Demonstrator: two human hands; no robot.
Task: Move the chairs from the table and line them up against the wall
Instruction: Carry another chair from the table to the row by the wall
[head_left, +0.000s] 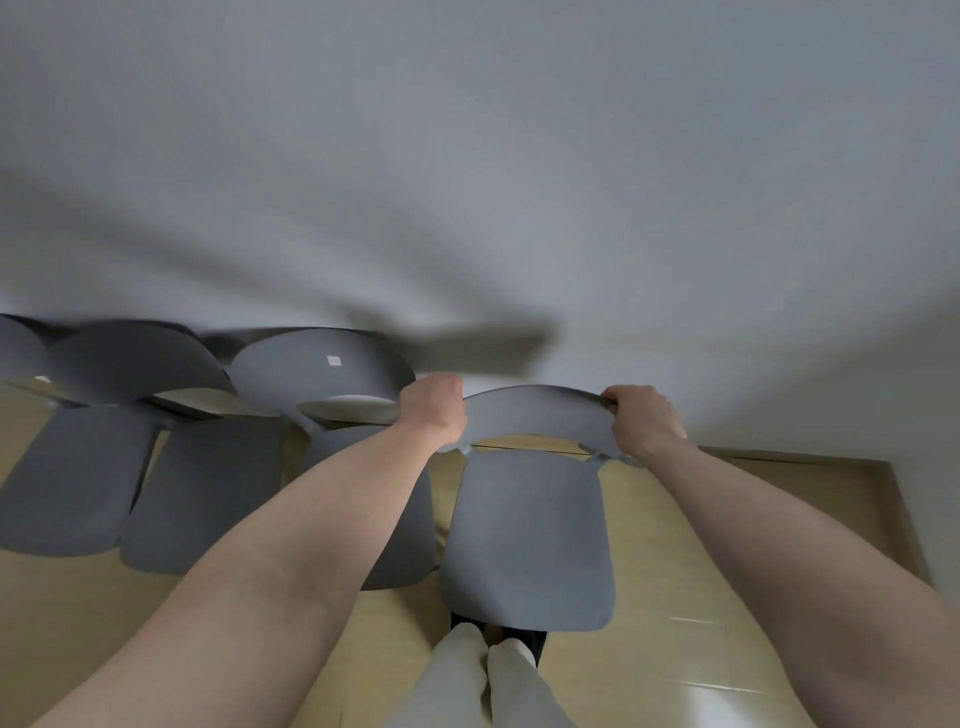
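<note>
A grey chair (527, 535) stands straight in front of me, its curved backrest toward the white wall (519, 182). My left hand (435, 410) grips the left end of the backrest's top edge and my right hand (643, 418) grips the right end. Its seat reaches back to my feet. To its left, three more grey chairs stand in a row with their backrests at the wall: one (317, 369) right beside the held chair, partly behind my left forearm, another (202, 493) further left, and one (78, 478) at the frame's left edge.
The floor (665, 571) is pale wood with a skirting line along the wall. To the right of the held chair the floor runs to a corner (883, 467). My legs in light trousers and dark shoes (524, 636) stand just behind the seat.
</note>
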